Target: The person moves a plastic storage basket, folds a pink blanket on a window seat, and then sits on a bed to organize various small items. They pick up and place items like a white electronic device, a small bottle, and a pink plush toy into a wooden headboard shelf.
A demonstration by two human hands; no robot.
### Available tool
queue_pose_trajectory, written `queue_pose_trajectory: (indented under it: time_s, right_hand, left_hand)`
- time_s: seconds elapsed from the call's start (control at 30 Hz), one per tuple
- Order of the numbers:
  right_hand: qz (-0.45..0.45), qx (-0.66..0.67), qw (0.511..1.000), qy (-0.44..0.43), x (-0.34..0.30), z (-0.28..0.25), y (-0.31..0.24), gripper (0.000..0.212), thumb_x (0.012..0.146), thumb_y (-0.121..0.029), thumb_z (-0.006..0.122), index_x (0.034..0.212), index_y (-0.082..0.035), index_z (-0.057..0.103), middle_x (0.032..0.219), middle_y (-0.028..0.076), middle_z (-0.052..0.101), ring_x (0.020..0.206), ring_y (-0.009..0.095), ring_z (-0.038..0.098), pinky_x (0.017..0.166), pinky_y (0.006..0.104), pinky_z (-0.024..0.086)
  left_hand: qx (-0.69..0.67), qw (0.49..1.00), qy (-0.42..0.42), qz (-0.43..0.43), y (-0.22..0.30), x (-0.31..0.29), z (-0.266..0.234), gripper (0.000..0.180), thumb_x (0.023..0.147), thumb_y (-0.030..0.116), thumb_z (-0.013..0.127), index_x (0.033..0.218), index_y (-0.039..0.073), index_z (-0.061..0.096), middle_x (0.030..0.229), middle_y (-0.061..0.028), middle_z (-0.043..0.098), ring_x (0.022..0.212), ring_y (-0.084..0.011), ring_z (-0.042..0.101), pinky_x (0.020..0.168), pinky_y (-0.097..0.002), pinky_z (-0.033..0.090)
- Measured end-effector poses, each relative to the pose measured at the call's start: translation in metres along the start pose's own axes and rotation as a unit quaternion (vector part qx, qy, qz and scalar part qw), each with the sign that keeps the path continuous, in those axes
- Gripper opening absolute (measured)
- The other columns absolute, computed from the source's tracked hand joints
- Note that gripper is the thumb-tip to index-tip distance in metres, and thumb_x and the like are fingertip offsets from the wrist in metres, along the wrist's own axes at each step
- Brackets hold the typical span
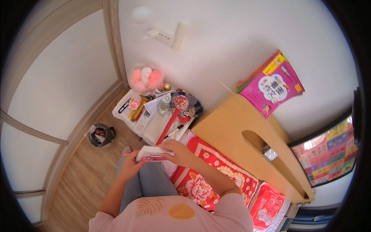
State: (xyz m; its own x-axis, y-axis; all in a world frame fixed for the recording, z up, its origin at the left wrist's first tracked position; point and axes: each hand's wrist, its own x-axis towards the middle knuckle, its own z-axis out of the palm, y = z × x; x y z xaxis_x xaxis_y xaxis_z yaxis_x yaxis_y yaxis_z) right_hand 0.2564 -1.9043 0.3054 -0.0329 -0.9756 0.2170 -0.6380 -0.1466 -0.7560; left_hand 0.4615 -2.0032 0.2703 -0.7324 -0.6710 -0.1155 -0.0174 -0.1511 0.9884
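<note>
Above my lap I hold a small white cardboard box with a pink lower side, tilted between both hands. My left hand grips its left end, the thumb lying along the pink side. Around the right end my right hand is closed, its fingers partly hidden by the box. Just beyond the box stands a white storage tray crowded with small things. Among them are a clear glass jar, a white remote control and a long red strip.
A clear tub of pink and white balls stands behind the tray. On the floor at left is a small waste bin. To my right are a red floral mat, a wooden headboard-like panel and a purple booklet against the wall.
</note>
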Motion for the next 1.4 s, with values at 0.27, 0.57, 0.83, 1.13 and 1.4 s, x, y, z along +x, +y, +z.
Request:
queue_pose_trajectory:
  time_s: [0.27,0.57,0.83,1.13,1.4]
  right_hand:
    - [0.284,0.228,0.923,0.127,-0.126,-0.044,-0.009,0.040,0.071,-0.015,0.069,0.106,-0.002,0.055,0.097,0.005,0.057,0.088,0.010,0.052,0.075,0.0242,0.042]
    - [0.334,-0.058,0.769,0.542,-0.303,-0.176,0.013,0.030,0.072,-0.009,0.066,0.099,-0.002,0.058,0.080,0.006,0.061,0.068,0.010,0.055,0.060,0.0241,0.045]
    - [0.285,-0.147,0.757,0.569,-0.257,-0.207,0.071,0.025,0.071,-0.012,0.066,0.091,0.001,0.055,0.067,0.005,0.055,0.058,0.011,0.048,0.052,0.0256,0.039]
    - [0.129,-0.092,0.797,0.583,-0.180,-0.206,0.167,0.030,0.069,-0.009,0.066,0.093,0.003,0.054,0.082,0.008,0.061,0.072,0.018,0.057,0.063,0.0290,0.046]
    - [0.249,-0.295,0.801,0.457,-0.149,-0.195,0.194,0.012,0.069,-0.005,0.053,0.075,0.005,0.057,0.066,0.016,0.059,0.060,0.025,0.056,0.058,0.0326,0.044]
  left_hand:
    - [-0.171,0.976,-0.098,-0.089,0.012,-0.017,0.073,0.024,0.081,0.001,0.054,0.104,-0.002,0.046,0.098,-0.0104,0.056,0.089,-0.0171,0.056,0.076,-0.0312,0.049]
    - [-0.080,0.981,-0.078,-0.156,-0.045,-0.063,0.047,0.017,0.081,0.001,0.052,0.097,0.000,0.050,0.093,-0.0099,0.057,0.084,-0.0176,0.056,0.075,-0.0294,0.047]
    - [-0.054,0.980,-0.007,-0.193,-0.050,-0.087,0.026,0.013,0.082,0.005,0.051,0.094,0.000,0.051,0.090,-0.0086,0.058,0.078,-0.0166,0.057,0.070,-0.0269,0.047]
    - [-0.073,0.973,0.035,-0.216,-0.050,-0.113,0.022,0.013,0.082,0.007,0.051,0.094,0.001,0.052,0.089,-0.0084,0.057,0.078,-0.0166,0.057,0.071,-0.0272,0.048]
    - [-0.079,0.972,0.046,-0.217,-0.050,-0.115,0.021,0.015,0.083,0.008,0.051,0.096,0.000,0.052,0.090,-0.0088,0.057,0.079,-0.0174,0.057,0.073,-0.0266,0.046]
